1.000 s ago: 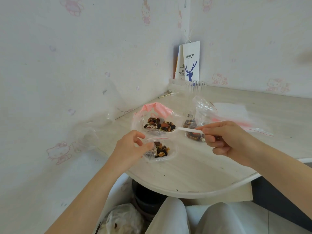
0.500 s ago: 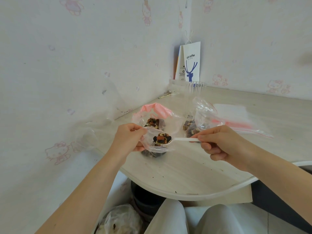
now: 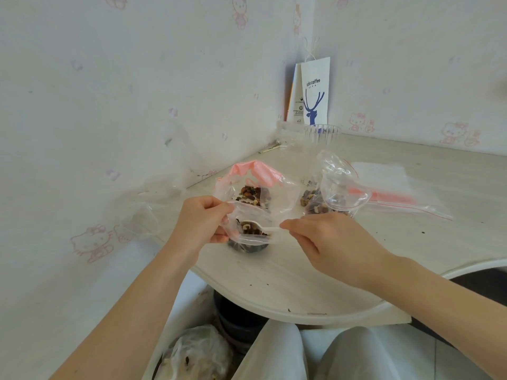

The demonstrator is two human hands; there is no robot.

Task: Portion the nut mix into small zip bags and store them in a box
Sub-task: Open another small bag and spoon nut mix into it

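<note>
Wallpapered walls meet in a corner behind a pale table (image 3: 301,272) with a curved front edge.

Status: filling in progress. The left hand (image 3: 201,223) pinches the mouth of the small zip bag (image 3: 248,238) and holds it open just above the tabletop. The right hand (image 3: 326,242) pinches the handle of a white spoon (image 3: 264,229), whose loaded bowl sits inside that bag. A dark layer of nuts already lies at the bag's bottom.

Directly behind the small zip bag is the open supply bag (image 3: 255,185) of nut mix. Behind and right stands a second bag (image 3: 332,198) holding nuts; its seal cannot be judged. Farther right lie flat unused bags (image 3: 392,187).

Outstanding, by judgement: sealing, further portions, boxing. No box is identified.

Clearance: the wall is close on the small zip bag's left and the table edge is near in front. Open surface lies to its right.
</note>
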